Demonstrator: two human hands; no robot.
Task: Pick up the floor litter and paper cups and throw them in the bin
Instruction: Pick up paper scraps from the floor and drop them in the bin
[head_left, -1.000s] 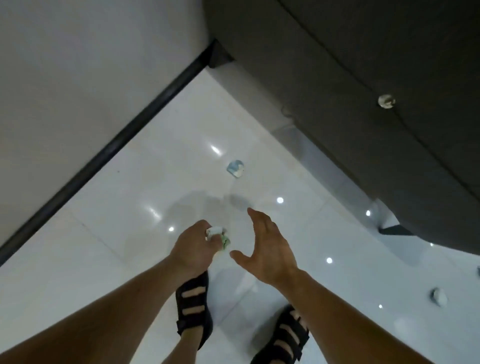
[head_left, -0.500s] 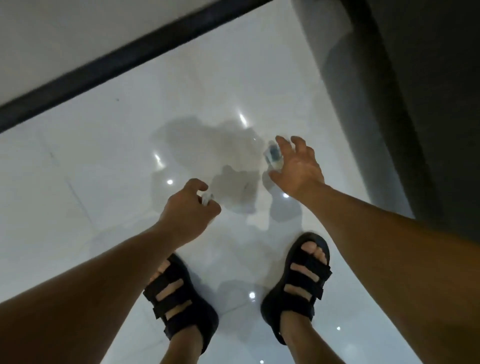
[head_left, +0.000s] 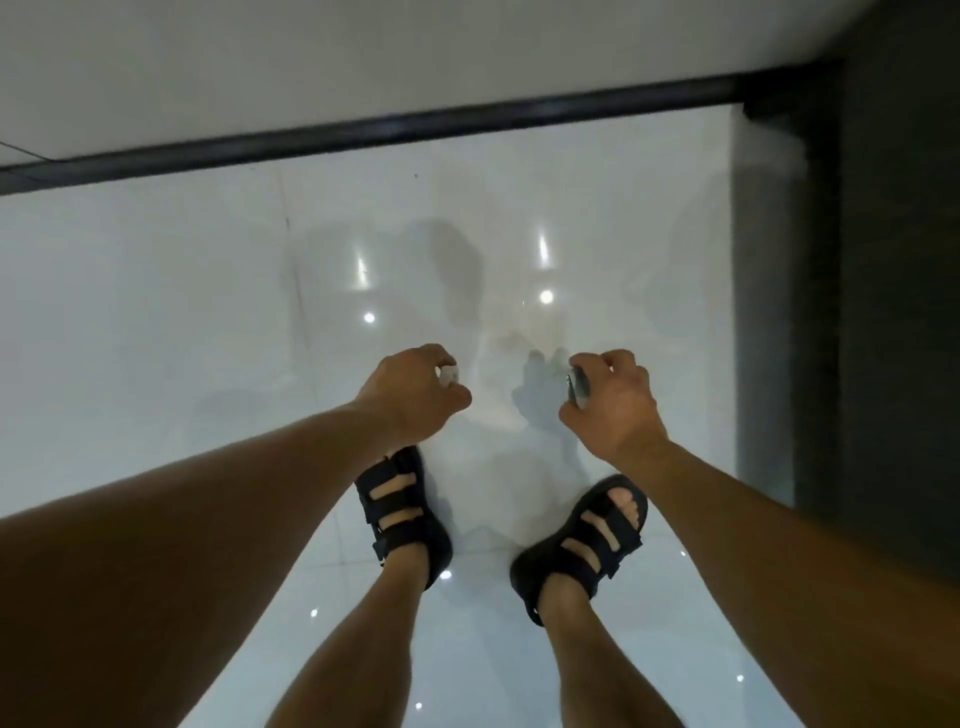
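No text, label, brand or number can be read in this view (the white scrap (head_left: 449, 375) in the left hand (head_left: 410, 397) and the grey scrap (head_left: 578, 388) in the right hand (head_left: 618, 410) are too blurred to show any print)

Bluish wrapper (head_left: 577, 388), on floor a second ago, now lifted and gripped in right hand (head_left: 613, 402).

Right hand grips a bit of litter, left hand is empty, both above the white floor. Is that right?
Not quite. The head view shows the left hand gripping a small white scrap, not empty. The right hand does grip a bit of litter, both above the white floor.
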